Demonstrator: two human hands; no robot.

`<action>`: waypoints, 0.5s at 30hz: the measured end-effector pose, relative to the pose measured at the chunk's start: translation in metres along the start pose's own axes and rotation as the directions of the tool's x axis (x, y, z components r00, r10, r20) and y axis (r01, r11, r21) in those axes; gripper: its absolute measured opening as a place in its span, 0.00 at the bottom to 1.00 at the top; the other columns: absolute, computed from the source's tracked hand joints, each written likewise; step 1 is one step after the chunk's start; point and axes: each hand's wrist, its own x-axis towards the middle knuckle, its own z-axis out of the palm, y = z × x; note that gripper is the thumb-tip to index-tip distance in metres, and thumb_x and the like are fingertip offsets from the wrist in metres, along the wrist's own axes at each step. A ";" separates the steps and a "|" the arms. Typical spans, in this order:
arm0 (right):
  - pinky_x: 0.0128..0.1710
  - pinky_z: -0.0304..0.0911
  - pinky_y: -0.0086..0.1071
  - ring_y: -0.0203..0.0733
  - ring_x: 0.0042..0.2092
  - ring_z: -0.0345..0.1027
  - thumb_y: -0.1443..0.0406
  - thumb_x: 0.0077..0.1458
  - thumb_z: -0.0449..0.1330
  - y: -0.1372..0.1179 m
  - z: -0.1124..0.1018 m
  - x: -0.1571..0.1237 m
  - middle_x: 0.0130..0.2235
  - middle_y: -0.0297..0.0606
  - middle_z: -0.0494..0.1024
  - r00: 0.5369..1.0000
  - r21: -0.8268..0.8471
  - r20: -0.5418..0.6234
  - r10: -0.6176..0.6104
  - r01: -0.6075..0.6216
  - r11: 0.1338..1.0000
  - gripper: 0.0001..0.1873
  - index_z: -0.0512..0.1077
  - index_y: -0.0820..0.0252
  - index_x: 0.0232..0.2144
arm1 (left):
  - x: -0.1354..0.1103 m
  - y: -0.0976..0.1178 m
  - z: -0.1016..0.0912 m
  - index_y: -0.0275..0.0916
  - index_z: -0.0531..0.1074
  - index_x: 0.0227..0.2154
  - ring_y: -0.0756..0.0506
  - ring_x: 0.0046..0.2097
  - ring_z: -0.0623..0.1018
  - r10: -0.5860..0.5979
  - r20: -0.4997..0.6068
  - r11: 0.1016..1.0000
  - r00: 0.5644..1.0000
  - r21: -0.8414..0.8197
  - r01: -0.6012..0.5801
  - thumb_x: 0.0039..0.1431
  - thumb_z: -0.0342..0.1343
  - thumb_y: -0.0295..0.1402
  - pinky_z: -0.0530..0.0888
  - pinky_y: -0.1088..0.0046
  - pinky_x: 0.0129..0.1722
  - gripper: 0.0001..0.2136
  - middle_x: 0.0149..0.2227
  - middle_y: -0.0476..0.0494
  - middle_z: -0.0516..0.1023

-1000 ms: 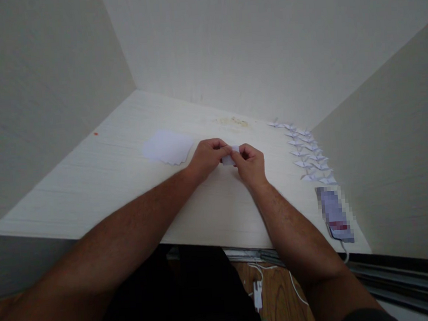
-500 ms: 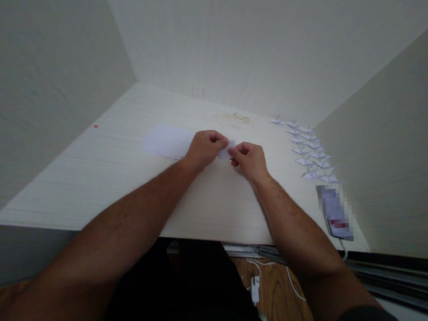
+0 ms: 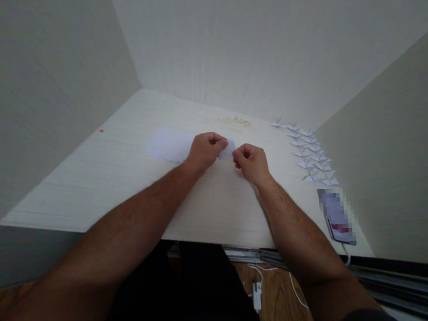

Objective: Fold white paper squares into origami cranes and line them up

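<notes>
Between my two hands is a small piece of white paper (image 3: 226,151), roughly square, held just over the table. My left hand (image 3: 209,148) pinches its left side between thumb and fingers. At the right edge of the paper, my right hand (image 3: 251,162) is closed, thumb against the fingers, gripping that edge. Sheets of white paper (image 3: 169,143) lie flat on the table to the left, partly hidden behind my left hand and wrist. Fine creases in the small piece cannot be made out.
Several folded paper cranes (image 3: 310,151) stand in rows at the right of the white table (image 3: 210,209). Nearer me lies a phone (image 3: 338,218) with a cable. Walls enclose the left, back and right. A white power strip (image 3: 257,296) is on the floor.
My right thumb and fingers have shifted slightly right, from over the paper to its edge. My left hand keeps its pinch. The whole view has moved a little.
</notes>
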 end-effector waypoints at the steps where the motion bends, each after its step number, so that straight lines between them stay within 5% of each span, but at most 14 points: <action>1: 0.19 0.55 0.26 0.31 0.20 0.63 0.59 0.51 0.60 -0.001 0.000 0.000 0.19 0.32 0.72 1.000 0.010 0.000 0.006 -0.006 1.000 0.12 0.69 0.60 0.21 | 0.001 -0.001 0.000 0.34 0.75 0.25 0.52 0.23 0.67 -0.004 0.000 1.000 1.000 -0.016 0.004 0.46 0.62 0.29 0.64 0.74 0.24 0.03 0.22 0.48 0.73; 8: 0.21 0.62 0.27 0.32 0.21 0.66 0.59 0.48 0.61 0.002 0.004 0.002 0.23 0.33 0.75 0.992 0.293 0.012 0.125 -0.123 0.948 0.10 0.72 0.60 0.24 | 0.006 -0.004 -0.004 0.34 0.74 0.24 0.54 0.21 0.65 -0.023 -0.045 0.997 0.999 -0.079 0.019 0.46 0.62 0.30 0.62 0.76 0.22 0.04 0.20 0.50 0.72; 15: 0.21 0.60 0.27 0.32 0.21 0.65 0.60 0.47 0.62 -0.001 0.005 -0.002 0.19 0.32 0.73 0.996 0.129 -0.023 0.083 -0.080 0.988 0.10 0.71 0.61 0.22 | 0.002 -0.001 -0.003 0.34 0.75 0.25 0.54 0.22 0.67 -0.022 -0.008 0.996 1.000 -0.081 0.022 0.45 0.63 0.29 0.63 0.76 0.22 0.04 0.21 0.49 0.73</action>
